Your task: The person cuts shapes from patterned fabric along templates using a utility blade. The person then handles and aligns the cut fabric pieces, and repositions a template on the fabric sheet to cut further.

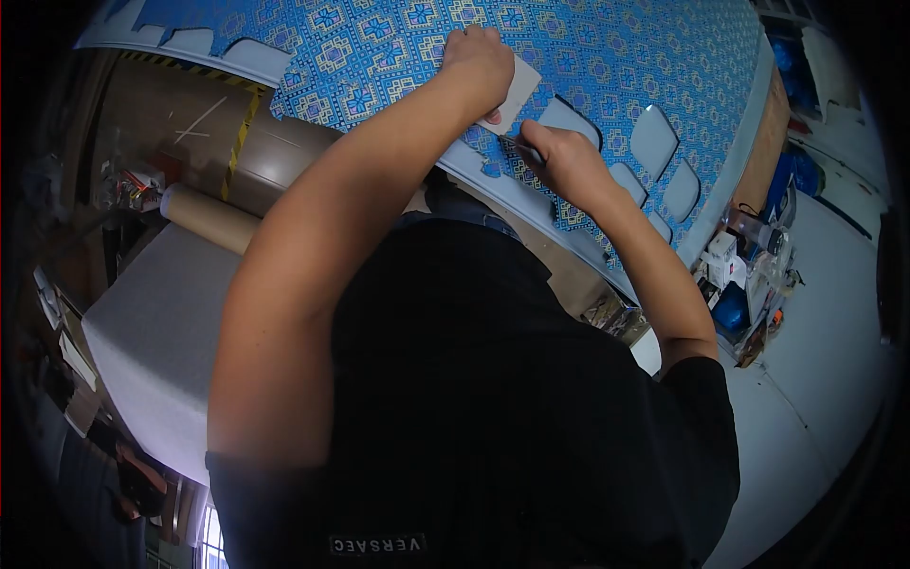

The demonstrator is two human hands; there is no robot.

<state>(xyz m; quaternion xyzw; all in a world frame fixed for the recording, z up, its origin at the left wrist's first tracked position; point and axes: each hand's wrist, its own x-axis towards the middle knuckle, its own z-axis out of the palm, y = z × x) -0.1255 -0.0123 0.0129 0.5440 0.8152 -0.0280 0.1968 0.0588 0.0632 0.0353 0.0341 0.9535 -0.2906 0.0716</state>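
Patterned blue fabric [379,57] lies over the table. Near its front edge my left hand [479,71] is closed on a pale card [519,93], with the fingers curled and the thumb at the card's lower edge. My right hand [569,169] grips a slim dark tool [517,145]; its tip is beside the card's lower corner. Whether the tool is a knife or scissors cannot be made out. Right of the hands, several rounded cutouts in the fabric show a pale blue surface [654,142].
A cardboard roll [207,220] lies at the left by a grey-covered surface [152,322]. Yellow-black tape [242,142] marks a brown surface. Boxes and bottles [725,261] crowd the right side. Another person [142,484] is at the lower left.
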